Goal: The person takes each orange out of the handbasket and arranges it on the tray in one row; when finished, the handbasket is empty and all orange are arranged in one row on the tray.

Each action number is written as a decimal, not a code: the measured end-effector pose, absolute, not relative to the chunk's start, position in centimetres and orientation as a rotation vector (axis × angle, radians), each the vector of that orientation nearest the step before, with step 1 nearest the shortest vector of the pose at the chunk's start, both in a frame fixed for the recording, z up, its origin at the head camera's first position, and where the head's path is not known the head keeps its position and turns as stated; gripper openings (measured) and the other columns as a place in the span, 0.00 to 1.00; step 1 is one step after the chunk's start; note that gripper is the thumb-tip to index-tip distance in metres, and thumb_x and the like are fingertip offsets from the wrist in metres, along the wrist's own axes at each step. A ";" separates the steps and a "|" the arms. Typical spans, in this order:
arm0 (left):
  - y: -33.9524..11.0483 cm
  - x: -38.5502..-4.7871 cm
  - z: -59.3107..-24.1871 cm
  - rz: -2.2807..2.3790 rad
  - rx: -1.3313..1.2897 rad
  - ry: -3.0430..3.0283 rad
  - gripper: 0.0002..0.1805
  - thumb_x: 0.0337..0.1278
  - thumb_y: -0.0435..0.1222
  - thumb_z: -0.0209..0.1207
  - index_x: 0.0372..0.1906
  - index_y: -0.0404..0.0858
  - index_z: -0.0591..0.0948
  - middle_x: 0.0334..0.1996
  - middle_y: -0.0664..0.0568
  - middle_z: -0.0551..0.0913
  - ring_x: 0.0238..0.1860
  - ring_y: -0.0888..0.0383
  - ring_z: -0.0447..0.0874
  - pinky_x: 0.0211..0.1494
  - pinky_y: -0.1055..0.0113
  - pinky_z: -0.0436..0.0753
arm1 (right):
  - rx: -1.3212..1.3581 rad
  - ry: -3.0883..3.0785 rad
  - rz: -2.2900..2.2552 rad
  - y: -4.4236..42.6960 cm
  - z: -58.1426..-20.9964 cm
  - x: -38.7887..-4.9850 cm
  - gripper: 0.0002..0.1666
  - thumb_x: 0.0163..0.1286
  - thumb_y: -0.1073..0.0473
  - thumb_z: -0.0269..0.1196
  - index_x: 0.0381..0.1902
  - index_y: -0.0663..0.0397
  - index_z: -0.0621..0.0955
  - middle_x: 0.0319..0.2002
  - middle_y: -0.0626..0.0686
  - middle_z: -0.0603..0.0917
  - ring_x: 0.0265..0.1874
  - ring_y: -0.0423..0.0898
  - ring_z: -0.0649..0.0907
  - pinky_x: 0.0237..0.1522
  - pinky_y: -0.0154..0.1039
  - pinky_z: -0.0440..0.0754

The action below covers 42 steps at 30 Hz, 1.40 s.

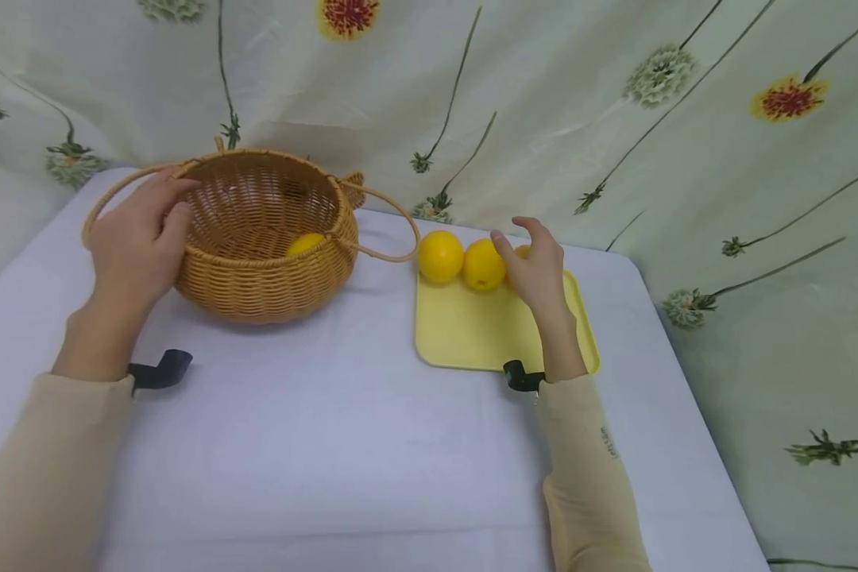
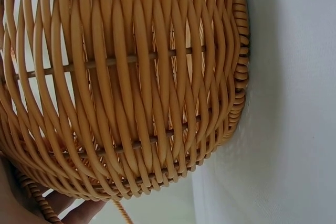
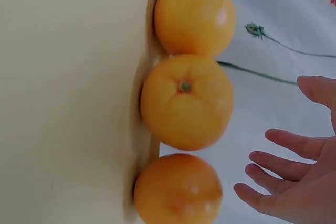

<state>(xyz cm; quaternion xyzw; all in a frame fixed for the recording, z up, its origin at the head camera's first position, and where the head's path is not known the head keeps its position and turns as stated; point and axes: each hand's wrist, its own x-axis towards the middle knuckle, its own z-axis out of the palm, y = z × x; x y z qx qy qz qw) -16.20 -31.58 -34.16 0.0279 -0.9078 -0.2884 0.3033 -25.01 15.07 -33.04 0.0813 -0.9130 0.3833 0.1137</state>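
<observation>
A round wicker basket (image 1: 264, 282) stands at the left of the table, its two loop handles folded outward. My left hand (image 1: 139, 230) grips its left rim; in the left wrist view the woven side (image 2: 126, 77) fills most of the picture, with fingertips (image 2: 81, 213) below it. Inside the basket lies a yellow fruit (image 1: 305, 243), partly hidden by the rim. Three oranges sit in a row along the far edge of a yellow tray (image 1: 472, 334): a left one (image 1: 440, 256), a middle one (image 3: 186, 102) and a right one (image 3: 178, 190). My right hand (image 1: 539, 266) hovers over the right orange, fingers spread, holding nothing.
A white cloth (image 1: 329, 445) covers the table. Behind and to the right hangs a pale curtain (image 1: 543, 119) printed with flowers. The basket's right handle (image 1: 400, 258) reaches close to the left orange and the tray's corner.
</observation>
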 end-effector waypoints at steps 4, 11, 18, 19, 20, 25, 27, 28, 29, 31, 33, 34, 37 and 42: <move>-31.3 -16.2 -33.9 -0.774 0.082 -2.408 0.27 0.77 0.42 0.41 0.67 0.36 0.82 0.72 0.42 0.78 0.75 0.41 0.74 0.71 0.33 0.72 | 0.352 -2.721 1.082 13.1 -32.1 -24.1 0.37 0.77 0.41 0.62 0.74 0.56 0.74 0.74 0.60 0.75 0.76 0.60 0.71 0.79 0.57 0.66; -31.7 -15.7 -33.0 -0.715 0.100 -2.595 0.31 0.79 0.46 0.39 0.71 0.33 0.77 0.77 0.38 0.70 0.73 0.31 0.72 0.65 0.28 0.71 | 0.410 -2.756 1.107 11.8 -31.8 -22.9 0.38 0.77 0.40 0.63 0.75 0.54 0.73 0.75 0.57 0.74 0.77 0.56 0.69 0.80 0.56 0.64; -33.5 -15.8 -33.1 -0.862 -0.061 -2.639 0.39 0.81 0.58 0.42 0.82 0.37 0.62 0.82 0.35 0.59 0.84 0.33 0.51 0.84 0.33 0.41 | 0.333 -2.727 1.110 12.8 -32.4 -22.7 0.36 0.77 0.41 0.63 0.74 0.53 0.74 0.75 0.58 0.74 0.78 0.58 0.69 0.79 0.59 0.65; -33.9 -15.8 -33.3 -0.879 -0.074 -2.632 0.39 0.81 0.58 0.42 0.83 0.38 0.60 0.82 0.35 0.59 0.84 0.34 0.49 0.85 0.34 0.36 | 0.335 -2.711 1.110 12.9 -32.3 -22.7 0.36 0.77 0.41 0.63 0.74 0.54 0.75 0.75 0.58 0.75 0.78 0.59 0.69 0.79 0.59 0.66; -34.2 -15.9 -33.5 -0.893 -0.074 -2.631 0.40 0.81 0.59 0.41 0.84 0.39 0.58 0.83 0.35 0.58 0.85 0.34 0.48 0.84 0.35 0.31 | 0.339 -2.698 1.107 13.0 -32.3 -22.8 0.35 0.77 0.41 0.63 0.73 0.54 0.75 0.74 0.58 0.75 0.77 0.59 0.70 0.78 0.60 0.66; -35.9 -15.8 -34.1 -0.997 -0.028 -2.709 0.39 0.84 0.58 0.31 0.87 0.41 0.49 0.85 0.36 0.50 0.86 0.34 0.40 0.78 0.34 0.16 | 0.370 -2.655 1.119 12.8 -32.1 -22.8 0.34 0.77 0.41 0.63 0.71 0.53 0.77 0.73 0.57 0.77 0.77 0.58 0.70 0.78 0.60 0.66; -36.3 -15.7 -34.3 -1.046 -0.025 -2.715 0.37 0.85 0.56 0.30 0.87 0.42 0.48 0.85 0.36 0.48 0.86 0.33 0.38 0.78 0.34 0.15 | 0.379 -2.646 1.124 12.6 -32.0 -22.8 0.33 0.77 0.41 0.63 0.71 0.53 0.77 0.73 0.57 0.77 0.76 0.58 0.71 0.78 0.59 0.66; -36.4 -15.8 -34.5 -1.065 -0.023 -2.719 0.37 0.86 0.55 0.30 0.87 0.42 0.48 0.85 0.36 0.48 0.86 0.33 0.37 0.78 0.34 0.16 | 0.379 -2.643 1.125 12.6 -32.1 -22.8 0.33 0.77 0.41 0.62 0.71 0.53 0.77 0.73 0.57 0.77 0.76 0.58 0.71 0.78 0.59 0.66; -36.5 -15.8 -34.6 -1.078 -0.017 -2.717 0.36 0.86 0.55 0.30 0.87 0.42 0.48 0.85 0.35 0.48 0.85 0.33 0.37 0.79 0.34 0.17 | 0.381 -2.640 1.122 12.7 -32.2 -22.8 0.32 0.77 0.42 0.63 0.71 0.53 0.78 0.73 0.57 0.78 0.76 0.58 0.71 0.78 0.59 0.66; -36.6 -15.9 -34.7 -1.076 -0.003 -2.701 0.37 0.86 0.55 0.31 0.86 0.40 0.51 0.84 0.34 0.50 0.85 0.32 0.39 0.82 0.34 0.23 | 0.385 -2.633 1.116 12.8 -32.3 -22.8 0.32 0.77 0.42 0.63 0.70 0.54 0.78 0.72 0.57 0.78 0.76 0.58 0.72 0.78 0.59 0.66; -36.5 -16.0 -34.6 -1.036 0.011 -2.677 0.38 0.85 0.56 0.34 0.85 0.38 0.55 0.84 0.33 0.52 0.85 0.33 0.40 0.84 0.35 0.30 | 0.389 -2.627 1.109 12.9 -32.4 -22.8 0.32 0.77 0.42 0.63 0.70 0.55 0.78 0.71 0.57 0.79 0.75 0.58 0.72 0.78 0.59 0.67; -36.5 -16.1 -34.5 -1.015 0.018 -2.666 0.38 0.84 0.57 0.35 0.84 0.37 0.56 0.84 0.33 0.52 0.85 0.33 0.41 0.85 0.35 0.33 | 0.390 -2.625 1.106 12.9 -32.4 -22.8 0.32 0.77 0.43 0.63 0.69 0.55 0.79 0.71 0.57 0.79 0.75 0.58 0.73 0.77 0.59 0.68; -36.2 -16.3 -33.9 -0.978 0.014 -2.663 0.39 0.83 0.58 0.39 0.84 0.36 0.58 0.84 0.35 0.51 0.86 0.34 0.41 0.85 0.35 0.39 | 0.389 -2.620 1.104 12.9 -32.6 -22.8 0.31 0.77 0.43 0.63 0.69 0.55 0.79 0.70 0.56 0.80 0.74 0.57 0.74 0.76 0.58 0.70; -36.6 -17.2 -32.6 -1.042 -0.048 -2.798 0.40 0.82 0.57 0.42 0.87 0.48 0.47 0.87 0.40 0.43 0.85 0.31 0.30 0.80 0.27 0.33 | 0.408 -2.639 1.129 12.4 -32.8 -23.0 0.31 0.77 0.42 0.63 0.69 0.53 0.79 0.70 0.55 0.80 0.74 0.55 0.74 0.77 0.56 0.68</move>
